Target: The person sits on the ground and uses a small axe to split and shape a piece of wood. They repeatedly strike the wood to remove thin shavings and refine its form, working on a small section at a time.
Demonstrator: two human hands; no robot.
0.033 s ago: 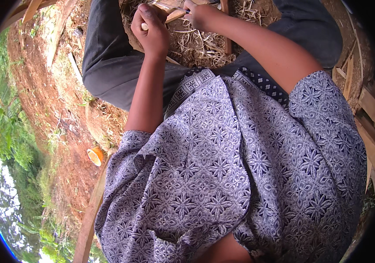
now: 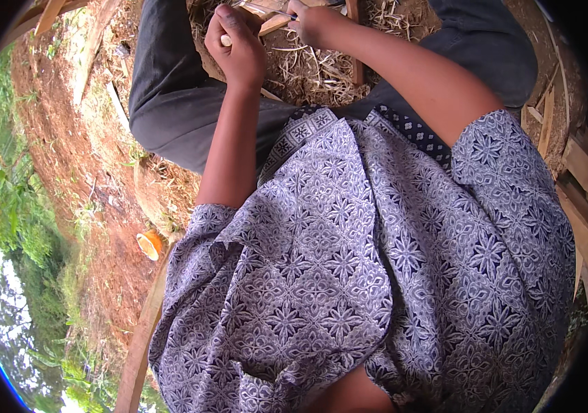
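Only the head view here, and the work is jammed right up at its top edge, so part of it gets cut off; left hand (image 2: 239, 51) is curled into a tight fist around something with a pale, rounded, wood-looking end (image 2: 226, 40) poking out between the fingers; right hand (image 2: 313, 26) has its fingers closed on the near end of a thin, straight metal blade (image 2: 272, 11), shiny and narrow, which spans the gap between the two hands; can't tell if the pale end and the blade are one tool. Just under the blade there's a smooth, light-coloured piece of wood (image 2: 275, 25), mostly hidden by the left hand; below it, curly straw-coloured shavings (image 2: 316, 65) litter the brown dirt, with a reddish-brown wooden strip (image 2: 356, 69) standing out among them.

Around that: dark, matte trousers (image 2: 170, 113) with the legs spread either side of the work; a patterned cotton-looking shirt (image 2: 294, 255), pale floral print on navy, fills the middle and blocks whatever's beneath; off left, rough reddish soil (image 2: 49, 117), an orange bowl-shaped thing (image 2: 148, 245), a long squared timber (image 2: 141, 334) and leafy greenery (image 2: 15, 227); rough boards (image 2: 579, 165) overlap at far right.
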